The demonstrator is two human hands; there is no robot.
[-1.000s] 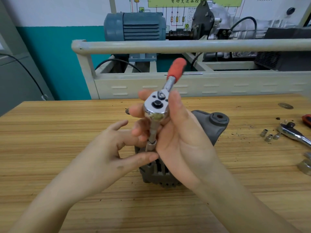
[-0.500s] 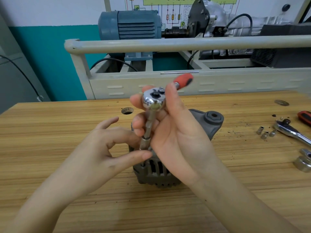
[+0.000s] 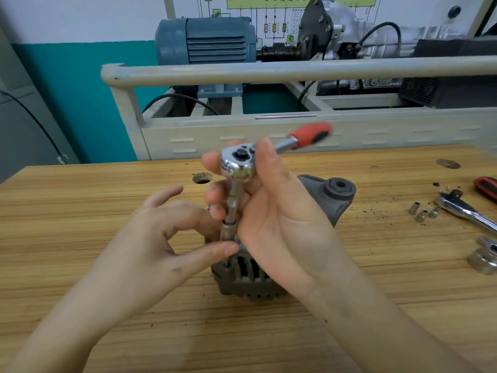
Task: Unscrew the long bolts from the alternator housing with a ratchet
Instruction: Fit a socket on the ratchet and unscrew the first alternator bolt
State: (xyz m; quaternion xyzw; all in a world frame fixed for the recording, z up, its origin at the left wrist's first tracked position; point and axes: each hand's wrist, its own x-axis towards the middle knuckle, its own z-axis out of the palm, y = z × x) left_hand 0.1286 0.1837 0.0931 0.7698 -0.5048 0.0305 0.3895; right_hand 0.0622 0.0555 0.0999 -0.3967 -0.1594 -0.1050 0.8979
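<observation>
A grey alternator housing [image 3: 333,200] stands on the wooden workbench [image 3: 80,211], mostly hidden behind my hands. A chrome ratchet [image 3: 236,162] with a red handle [image 3: 312,134] stands upright on it, with an extension and socket [image 3: 228,227] reaching down to the housing's top. My right hand [image 3: 277,211] grips the ratchet head and extension. My left hand [image 3: 161,238] pinches the socket near the housing between thumb and fingers. The bolt itself is hidden.
At the right of the bench lie a second ratchet [image 3: 468,211], three small sockets [image 3: 423,212], a red-handled tool [image 3: 486,187] and a metal part [image 3: 484,258]. A hole [image 3: 201,178] pierces the bench top. Behind stands a cream rail frame [image 3: 269,71] with a blue motor [image 3: 207,40].
The ratchet's red handle has swung clockwise, from pointing away to pointing right. Both hands kept their hold at the head and the socket.
</observation>
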